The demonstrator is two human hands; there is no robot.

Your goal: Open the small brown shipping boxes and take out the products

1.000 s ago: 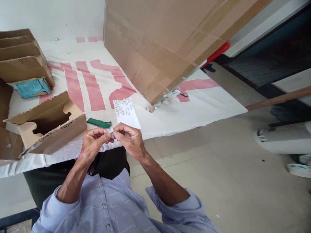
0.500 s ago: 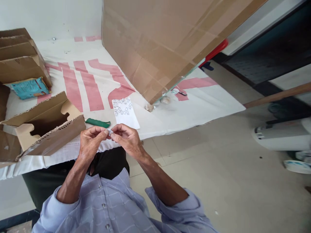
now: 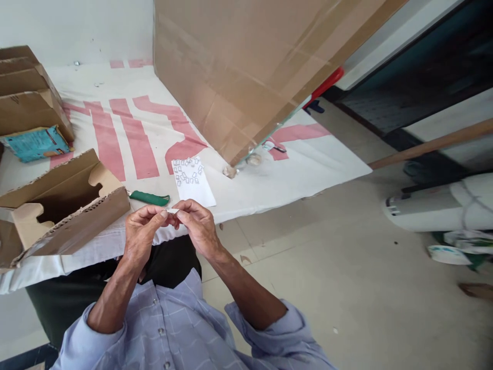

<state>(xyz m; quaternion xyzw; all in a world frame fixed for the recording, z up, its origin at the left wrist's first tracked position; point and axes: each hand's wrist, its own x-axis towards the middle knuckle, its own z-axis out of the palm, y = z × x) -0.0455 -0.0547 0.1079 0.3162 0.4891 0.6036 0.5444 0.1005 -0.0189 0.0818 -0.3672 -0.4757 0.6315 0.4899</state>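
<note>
Both hands meet at the table's front edge, pinching a small white piece (image 3: 173, 210) that looks like paper or a label. Its left end is between the thumb and fingers of my left hand (image 3: 144, 228). My right hand (image 3: 198, 226) grips the other end; the fingers partly hide the piece. Just beyond the hands lies a white sheet (image 3: 200, 191) bearing several small outlined rectangles on its far part. A green-handled tool (image 3: 149, 198), perhaps a cutter, rests left of the sheet, close to my left hand.
An open cardboard box (image 3: 80, 226) stands at the left, with more cardboard boxes (image 3: 31, 108) and a blue packet (image 3: 36, 144) behind it. A large taped cardboard panel (image 3: 239, 67) leans over the white cloth-covered table (image 3: 292, 180). Tiled floor (image 3: 308, 277) lies to the right.
The small piece, folded or crumpled-looking before, now shows as a flatter strip between my fingertips. The hands stay together. The camera view has shifted slightly, moving the surroundings left.
</note>
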